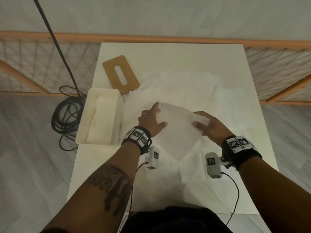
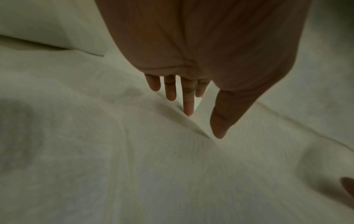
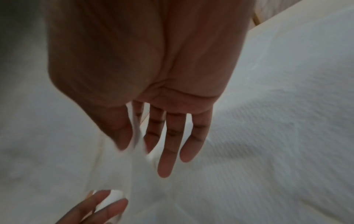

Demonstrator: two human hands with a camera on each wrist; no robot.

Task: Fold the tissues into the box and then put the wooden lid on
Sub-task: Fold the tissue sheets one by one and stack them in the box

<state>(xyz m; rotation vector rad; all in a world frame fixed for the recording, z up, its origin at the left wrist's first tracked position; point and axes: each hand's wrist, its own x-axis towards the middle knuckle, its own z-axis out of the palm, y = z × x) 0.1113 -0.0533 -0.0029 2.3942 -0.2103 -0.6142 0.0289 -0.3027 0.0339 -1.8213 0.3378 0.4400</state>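
A white tissue [image 1: 176, 137] hangs raised over the table between both hands. My left hand [image 1: 159, 115] meets its left edge with straight fingers, thumb laid on the sheet. In the left wrist view the left hand [image 2: 205, 124] has straight fingers [image 2: 188, 109] touching a tissue fold. My right hand [image 1: 202, 123] holds the right edge, and in the right wrist view the right hand [image 3: 136, 145] pinches the tissue [image 3: 122, 174] between thumb and index finger. The white box [image 1: 80, 125] at the left holds folded tissues [image 1: 102, 118]. The wooden lid [image 1: 131, 81] lies flat behind it.
Several loose tissues [image 1: 193, 84] lie spread across the white table [image 1: 168, 52]. A coiled black cable [image 1: 65, 118] lies on the floor left of the box. A wooden rail with netting [image 1: 277, 69] runs behind the table.
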